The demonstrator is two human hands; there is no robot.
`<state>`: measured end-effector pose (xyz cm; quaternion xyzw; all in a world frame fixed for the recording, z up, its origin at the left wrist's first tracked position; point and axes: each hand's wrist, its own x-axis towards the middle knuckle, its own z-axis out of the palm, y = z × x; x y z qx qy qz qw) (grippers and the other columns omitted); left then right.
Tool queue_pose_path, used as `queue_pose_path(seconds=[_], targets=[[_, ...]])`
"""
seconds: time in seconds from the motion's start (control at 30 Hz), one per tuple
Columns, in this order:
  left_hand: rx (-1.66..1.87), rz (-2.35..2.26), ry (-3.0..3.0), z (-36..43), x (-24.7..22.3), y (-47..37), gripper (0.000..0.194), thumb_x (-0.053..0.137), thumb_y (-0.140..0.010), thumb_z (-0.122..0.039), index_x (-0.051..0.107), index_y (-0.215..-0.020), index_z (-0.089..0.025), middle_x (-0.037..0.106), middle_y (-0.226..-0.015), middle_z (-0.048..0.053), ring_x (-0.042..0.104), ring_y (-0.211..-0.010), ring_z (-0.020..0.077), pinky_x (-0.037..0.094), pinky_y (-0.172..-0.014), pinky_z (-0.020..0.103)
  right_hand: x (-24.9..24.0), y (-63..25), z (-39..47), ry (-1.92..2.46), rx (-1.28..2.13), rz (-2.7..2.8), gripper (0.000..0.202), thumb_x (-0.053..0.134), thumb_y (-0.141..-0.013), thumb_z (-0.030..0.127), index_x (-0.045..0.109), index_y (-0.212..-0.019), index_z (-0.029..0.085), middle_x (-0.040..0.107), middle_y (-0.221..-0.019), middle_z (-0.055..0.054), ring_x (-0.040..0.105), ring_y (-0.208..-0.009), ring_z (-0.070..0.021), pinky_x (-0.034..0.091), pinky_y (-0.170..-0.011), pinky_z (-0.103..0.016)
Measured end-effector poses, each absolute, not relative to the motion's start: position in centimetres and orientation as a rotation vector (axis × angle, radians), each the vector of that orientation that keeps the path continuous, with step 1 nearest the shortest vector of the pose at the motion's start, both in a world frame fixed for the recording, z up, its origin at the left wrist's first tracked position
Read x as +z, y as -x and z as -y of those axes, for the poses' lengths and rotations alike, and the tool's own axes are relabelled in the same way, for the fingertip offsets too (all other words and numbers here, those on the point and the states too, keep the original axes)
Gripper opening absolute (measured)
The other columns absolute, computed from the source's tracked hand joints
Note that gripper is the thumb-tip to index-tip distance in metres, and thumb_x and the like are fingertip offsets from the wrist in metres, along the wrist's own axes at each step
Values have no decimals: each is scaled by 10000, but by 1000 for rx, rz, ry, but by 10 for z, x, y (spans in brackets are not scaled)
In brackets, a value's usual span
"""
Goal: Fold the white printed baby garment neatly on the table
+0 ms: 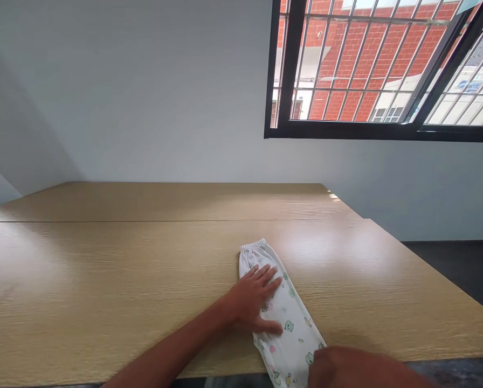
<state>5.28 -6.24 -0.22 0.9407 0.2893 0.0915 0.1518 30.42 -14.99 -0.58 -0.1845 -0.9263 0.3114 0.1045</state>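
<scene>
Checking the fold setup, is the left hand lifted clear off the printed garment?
No, the left hand lies flat, fingers spread, on the printed garment on the wooden table.

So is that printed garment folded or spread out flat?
Folded: the printed garment lies as one narrow strip, left hand flat on it, right hand at its near end.

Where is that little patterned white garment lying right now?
The patterned white garment lies flat near the front edge of the wooden table, right of centre, under the left hand, with the right hand at its near end.
</scene>
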Motion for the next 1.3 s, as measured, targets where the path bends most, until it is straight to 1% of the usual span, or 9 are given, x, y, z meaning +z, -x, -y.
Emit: queue_pose_path(seconds=[0.1, 0.27, 0.33, 0.47, 0.7, 0.97, 1.07, 1.2, 1.3], targets=[[219, -737, -2706, 41, -3, -51, 985, 509, -755, -767, 188, -1516, -229, 156, -1572, 98, 151, -1442, 338, 97, -1177, 508, 10, -300, 117, 706, 954, 2541, 265, 628, -854, 449, 696, -959, 215, 687, -974, -68, 646, -916, -191, 509, -834, -278], [196, -714, -2755, 3, 2, -46, 919, 582, -749, -716, 288, -1488, -256, 208, -1564, 74, 150, -1440, 348, 103, -1178, 498, -5, -289, 44, 889, 636, 2377, 253, 643, -851, 361, 703, -1050, 218, 668, -1071, -105, 596, -1034, -246, 499, -898, -389], [253, -775, -2769, 2, 3, -42, 776, 577, -804, -646, 384, -1443, -249, 295, -1538, 77, 183, -1436, 335, 145, -1176, 491, -13, -288, 25, 850, 584, 2378, 289, 662, -838, 383, 702, -1075, 223, 673, -1082, -100, 587, -1045, -254, 495, -906, -406], [376, -907, -2692, 23, 1, -38, 482, 592, -863, -489, 578, -1273, -236, 527, -1392, 69, 404, -1348, 266, 301, -1140, 396, -19, -295, 14, 784, 556, 2397, 336, 694, -812, 433, 710, -1082, 234, 682, -1089, -85, 593, -1025, -251, 490, -907, -412], [464, -1018, -2442, 40, -4, -38, 616, 654, -802, -550, 565, -1315, -221, 505, -1410, 64, 451, -1316, 263, 356, -1121, 389, -16, -306, 19, 819, 567, 2394, 406, 662, -831, 504, 698, -1126, 228, 677, -1144, -96, 604, -1040, -249, 477, -928, -412], [577, -992, -2290, 41, -9, -32, 474, 673, -819, -392, 613, -1265, -241, 560, -1360, 45, 493, -1280, 244, 352, -1120, 379, -19, -307, 21, 836, 593, 2388, 324, 622, -876, 468, 706, -1087, 236, 693, -1101, -77, 608, -993, -227, 491, -894, -379], [650, -990, -2252, 40, -10, -31, 312, 643, -837, -310, 692, -1132, -220, 656, -1229, 56, 569, -1184, 232, 411, -1055, 355, -22, -307, 22, 844, 573, 2369, 250, 579, -917, 408, 709, -1015, 219, 703, -1044, -75, 612, -953, -211, 497, -850, -354], [661, -978, -2304, 38, -5, -31, 169, 603, -850, -267, 714, -954, -193, 705, -1041, 60, 637, -983, 211, 475, -895, 302, -21, -305, 26, 808, 442, 2390, 228, 499, -962, 360, 665, -955, 204, 699, -962, -72, 613, -927, -217, 448, -895, -394], [651, -1074, -2346, 40, 9, -29, 169, 551, -884, -295, 675, -899, -181, 689, -837, 29, 609, -740, 169, 461, -712, 264, -9, -303, 33, 892, 504, 2309, 236, 443, -979, 359, 607, -945, 192, 669, -889, -64, 598, -812, -195, 468, -762, -344]])
